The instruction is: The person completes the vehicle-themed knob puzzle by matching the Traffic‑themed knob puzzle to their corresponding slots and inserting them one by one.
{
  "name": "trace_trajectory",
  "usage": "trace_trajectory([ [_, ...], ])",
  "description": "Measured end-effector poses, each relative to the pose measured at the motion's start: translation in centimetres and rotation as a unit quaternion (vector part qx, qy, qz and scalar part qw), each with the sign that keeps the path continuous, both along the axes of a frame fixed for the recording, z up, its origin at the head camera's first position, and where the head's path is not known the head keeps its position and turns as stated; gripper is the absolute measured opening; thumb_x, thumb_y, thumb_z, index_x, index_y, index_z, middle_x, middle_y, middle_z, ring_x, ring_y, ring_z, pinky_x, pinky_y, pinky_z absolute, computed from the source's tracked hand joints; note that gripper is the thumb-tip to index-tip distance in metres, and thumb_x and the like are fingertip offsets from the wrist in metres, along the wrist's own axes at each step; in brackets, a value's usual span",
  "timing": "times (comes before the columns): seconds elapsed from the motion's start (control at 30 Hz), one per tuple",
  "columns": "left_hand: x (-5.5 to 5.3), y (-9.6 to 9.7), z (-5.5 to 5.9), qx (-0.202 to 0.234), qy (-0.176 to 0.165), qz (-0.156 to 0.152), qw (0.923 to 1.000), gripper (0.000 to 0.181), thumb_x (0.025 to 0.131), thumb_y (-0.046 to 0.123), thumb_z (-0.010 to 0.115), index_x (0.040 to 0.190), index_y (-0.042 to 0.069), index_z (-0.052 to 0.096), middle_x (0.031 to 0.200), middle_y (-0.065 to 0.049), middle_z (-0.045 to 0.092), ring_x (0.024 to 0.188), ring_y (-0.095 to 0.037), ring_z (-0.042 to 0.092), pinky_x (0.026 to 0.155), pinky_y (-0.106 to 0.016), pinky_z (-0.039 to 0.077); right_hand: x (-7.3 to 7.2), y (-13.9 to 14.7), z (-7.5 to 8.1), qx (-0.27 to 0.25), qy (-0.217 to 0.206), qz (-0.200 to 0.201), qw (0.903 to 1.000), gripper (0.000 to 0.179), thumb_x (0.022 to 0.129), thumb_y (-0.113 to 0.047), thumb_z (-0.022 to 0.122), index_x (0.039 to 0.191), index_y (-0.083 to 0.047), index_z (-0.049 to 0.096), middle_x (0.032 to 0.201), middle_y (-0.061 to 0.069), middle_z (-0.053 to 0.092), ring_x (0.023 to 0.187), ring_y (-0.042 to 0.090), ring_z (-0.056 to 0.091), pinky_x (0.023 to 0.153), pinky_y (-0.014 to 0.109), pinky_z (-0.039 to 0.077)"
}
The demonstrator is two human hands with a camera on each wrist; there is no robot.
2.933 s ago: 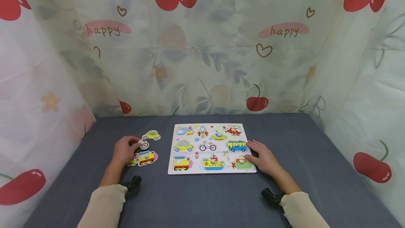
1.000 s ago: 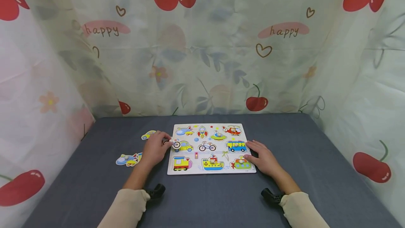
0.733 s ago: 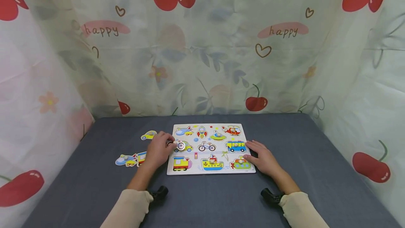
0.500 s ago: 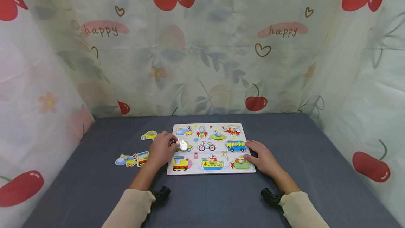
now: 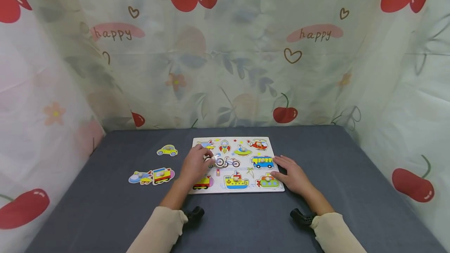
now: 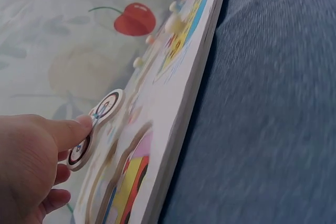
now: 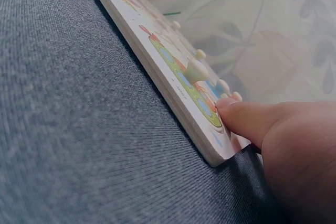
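Note:
My left hand (image 5: 195,164) pinches a bicycle puzzle piece (image 6: 109,104) between thumb and fingers, just above the puzzle board (image 5: 225,190). In the head view the piece overlaps the board's left middle, close beside the printed bicycle slot (image 5: 233,162). The left hand hides part of the car slot and the train slot. My right hand (image 5: 293,173) rests with extended fingers on the board's right edge, its thumb (image 7: 236,116) by the submarine piece (image 7: 184,74). Bus (image 5: 262,162), ship (image 5: 236,181) and helicopter (image 5: 258,144) pieces sit in their slots.
Left of the board, a yellow car piece (image 5: 167,150) lies on the dark cloth-covered table (image 5: 239,221). Nearer to me lie an airplane piece (image 5: 140,177) and a train piece (image 5: 163,175), overlapping at their ends. A printed curtain (image 5: 232,69) encloses the back and sides.
My left hand has picked up the bicycle piece from the left of the table and carried it right, over the board towards the bicycle slot. The right hand has stayed in place.

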State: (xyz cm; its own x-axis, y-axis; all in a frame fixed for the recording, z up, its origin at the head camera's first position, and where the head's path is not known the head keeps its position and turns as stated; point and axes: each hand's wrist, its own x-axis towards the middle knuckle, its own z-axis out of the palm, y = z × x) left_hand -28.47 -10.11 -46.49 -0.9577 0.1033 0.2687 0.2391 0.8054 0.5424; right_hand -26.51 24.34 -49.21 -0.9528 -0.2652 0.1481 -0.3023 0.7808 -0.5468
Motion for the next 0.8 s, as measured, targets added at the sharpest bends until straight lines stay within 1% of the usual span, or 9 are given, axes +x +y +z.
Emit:
trace_trajectory([
  [0.17, 0.1, 1.0, -0.3, 0.016, 0.008, -0.005, 0.9998, 0.010, 0.084, 0.021, 0.077, 0.090, 0.016, 0.071, 0.088, 0.002, 0.052, 0.080, -0.015, 0.048, 0.072, -0.033, 0.042, 0.0, 0.0, 0.0, 0.002, -0.003, -0.005, 1.0000, 0.062, 0.091, -0.031, 0.068, 0.142, -0.002, 0.048, 0.145, 0.018, 0.045, 0.139, 0.039, 0.029, 0.106, 0.060, 0.025],
  [0.33, 0.2, 1.6, -0.6, 0.034, 0.020, -0.015, 0.9991, 0.010, 0.083, 0.019, 0.077, 0.088, 0.015, 0.070, 0.091, 0.001, 0.054, 0.083, -0.017, 0.050, 0.075, -0.035, 0.043, 0.0, -0.1, 0.0, 0.004, -0.003, -0.005, 1.0000, 0.063, 0.091, -0.032, 0.068, 0.143, -0.003, 0.047, 0.145, 0.018, 0.045, 0.139, 0.039, 0.028, 0.106, 0.060, 0.025],
  [0.57, 0.2, 2.3, -0.8, 0.039, 0.040, -0.021, 0.9982, 0.013, 0.082, 0.019, 0.080, 0.087, 0.015, 0.069, 0.091, 0.002, 0.054, 0.087, -0.017, 0.051, 0.078, -0.036, 0.043, 0.1, -0.2, 0.0, 0.005, -0.005, -0.007, 0.9999, 0.063, 0.091, -0.031, 0.068, 0.143, -0.003, 0.047, 0.146, 0.018, 0.045, 0.139, 0.039, 0.028, 0.106, 0.060, 0.025],
  [0.8, 0.1, 3.2, -1.1, 0.040, 0.044, -0.021, 0.9980, 0.014, 0.080, 0.019, 0.081, 0.087, 0.015, 0.069, 0.090, 0.002, 0.054, 0.087, -0.017, 0.052, 0.077, -0.036, 0.045, 0.1, -0.2, 0.1, 0.000, -0.002, -0.005, 1.0000, 0.063, 0.091, -0.030, 0.069, 0.142, -0.002, 0.047, 0.145, 0.018, 0.045, 0.139, 0.039, 0.029, 0.106, 0.060, 0.025],
])
